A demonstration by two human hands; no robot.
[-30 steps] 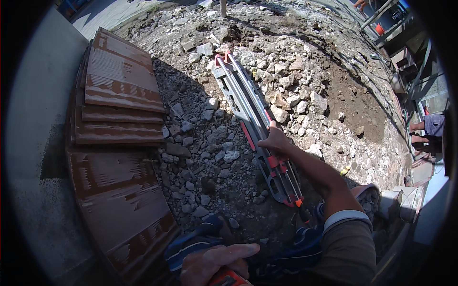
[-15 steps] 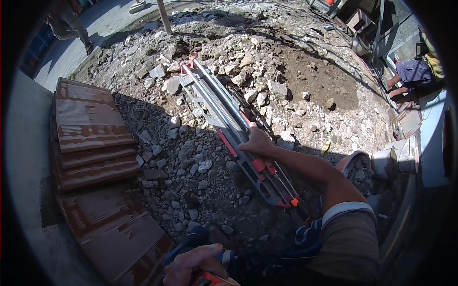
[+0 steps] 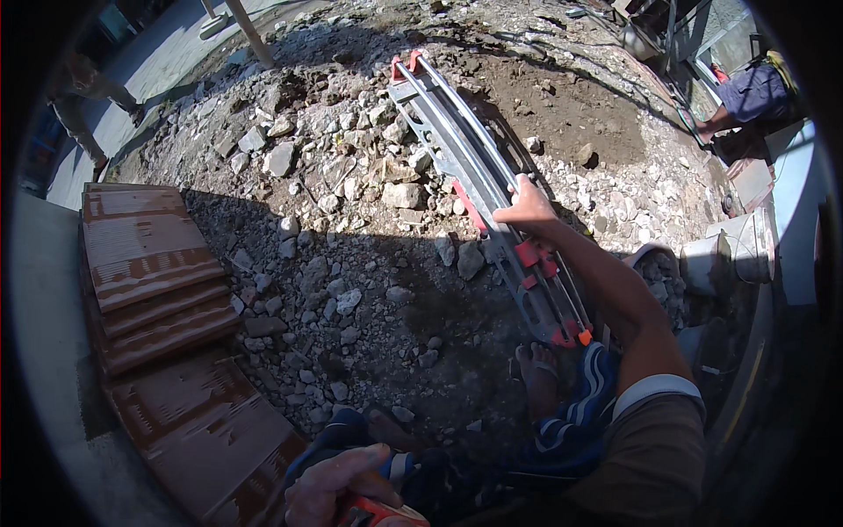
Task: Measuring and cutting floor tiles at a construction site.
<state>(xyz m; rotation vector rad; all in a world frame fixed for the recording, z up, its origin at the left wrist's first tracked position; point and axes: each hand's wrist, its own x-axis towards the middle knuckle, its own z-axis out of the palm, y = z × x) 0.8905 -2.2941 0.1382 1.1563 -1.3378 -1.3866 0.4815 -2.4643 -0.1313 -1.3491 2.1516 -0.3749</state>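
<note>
A long manual tile cutter (image 3: 452,132) with two silver rails, a grey base and red fittings slants across the rubble ahead of me. My right hand (image 3: 529,208) is closed around its rails near the middle. The cutter's orange-tipped near end comes down close to my right foot (image 3: 537,364). Low in the view, my left hand (image 3: 332,483) is curled around a small red-and-black object (image 3: 386,509). That object is partly cut off by the lower edge, and its kind is unclear.
Stacked brown tiles (image 3: 154,250) lie on the left by a wall. Broken stones (image 3: 404,195) cover the ground. Buckets (image 3: 705,263) stand at the right, near another person (image 3: 746,97) who is bent low. A second person (image 3: 83,105) walks at the far left, past a wooden post (image 3: 250,33).
The tile cutter has swung right and farther away from me, carried by my right hand. My left hand keeps its grip. The person at the far left has stepped along, and my view has shifted slightly.
</note>
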